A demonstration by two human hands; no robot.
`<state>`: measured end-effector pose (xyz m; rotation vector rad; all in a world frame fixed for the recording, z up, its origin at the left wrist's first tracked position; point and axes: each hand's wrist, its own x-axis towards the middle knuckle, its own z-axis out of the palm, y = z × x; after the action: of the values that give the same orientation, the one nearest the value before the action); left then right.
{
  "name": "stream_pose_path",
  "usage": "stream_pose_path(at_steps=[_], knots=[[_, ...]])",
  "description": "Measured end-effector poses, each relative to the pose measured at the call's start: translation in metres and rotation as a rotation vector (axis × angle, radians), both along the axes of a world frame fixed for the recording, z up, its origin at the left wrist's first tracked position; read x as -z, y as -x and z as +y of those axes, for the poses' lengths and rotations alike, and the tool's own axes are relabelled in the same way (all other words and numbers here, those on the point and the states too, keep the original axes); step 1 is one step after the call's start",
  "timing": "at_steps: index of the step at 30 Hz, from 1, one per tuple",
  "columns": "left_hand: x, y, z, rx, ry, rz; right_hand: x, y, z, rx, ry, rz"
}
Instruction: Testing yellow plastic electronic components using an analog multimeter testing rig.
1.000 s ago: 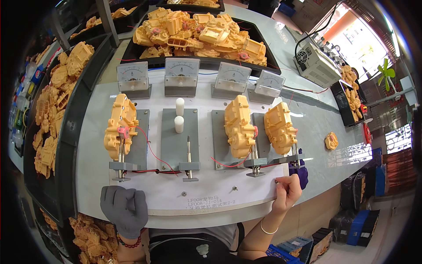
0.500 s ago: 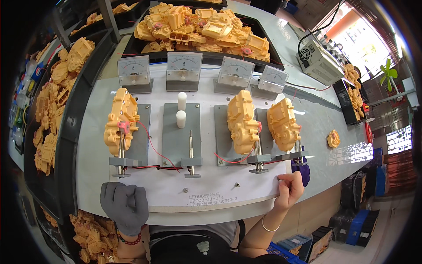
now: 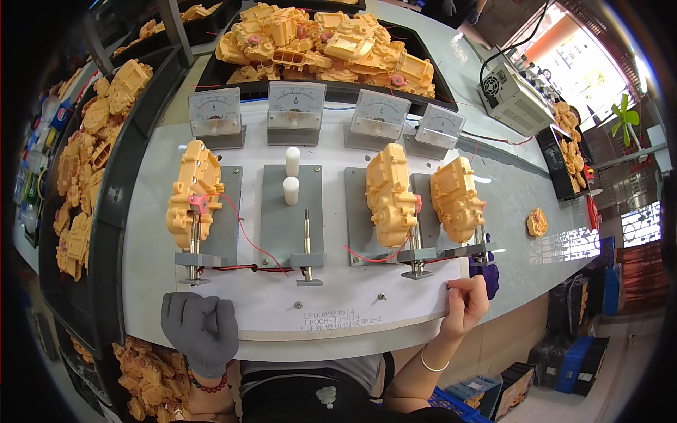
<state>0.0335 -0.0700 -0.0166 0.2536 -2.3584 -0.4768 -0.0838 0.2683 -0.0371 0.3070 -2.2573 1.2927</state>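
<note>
My left hand (image 3: 200,333), in a grey glove, rests curled at the table's near edge, below the leftmost test stand. My bare right hand (image 3: 465,304) is bent at the near right, with a tiny dark spot at its fingertips. Yellow plastic gearbox housings sit upright on the stands: one at left (image 3: 196,169), one right of centre (image 3: 388,190) and one farther right (image 3: 457,194). Metal spring pins touch or stand close to them. Between them, a grey fixture plate (image 3: 271,229) holds two white pegs (image 3: 291,190) and a metal pin (image 3: 307,240), with no housing. Red wires hang from the housings.
Analogue panel meters (image 3: 296,116) stand behind the fixtures. Black trays (image 3: 204,74) piled with yellow housings lie beyond and at left. A loose housing (image 3: 537,222) lies on the table at right. A white power supply box (image 3: 518,102) and a green fan (image 3: 625,120) are farther right.
My hands and the housings keep their places. At the far top edge, another person's gloved hands have come into view.
</note>
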Motion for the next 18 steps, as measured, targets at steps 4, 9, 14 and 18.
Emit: stream_pose_path(at_steps=[4,9,14,18], knots=[[0.0006,-0.0001,-0.0002,-0.005,0.005,0.001,-0.0001,0.0000,-0.0003,0.004,0.005,-0.001],[0.0008,-0.0010,-0.0008,-0.005,0.005,-0.006,-0.0013,-0.0005,-0.0005,-0.003,-0.010,-0.002],[0.0010,-0.0012,-0.0003,-0.008,0.004,-0.008,-0.0033,-0.0012,-0.0020,-0.008,-0.020,-0.007],[0.0006,-0.0008,-0.0007,0.003,0.006,-0.005,-0.0038,-0.0013,-0.0015,-0.010,-0.008,-0.021]])
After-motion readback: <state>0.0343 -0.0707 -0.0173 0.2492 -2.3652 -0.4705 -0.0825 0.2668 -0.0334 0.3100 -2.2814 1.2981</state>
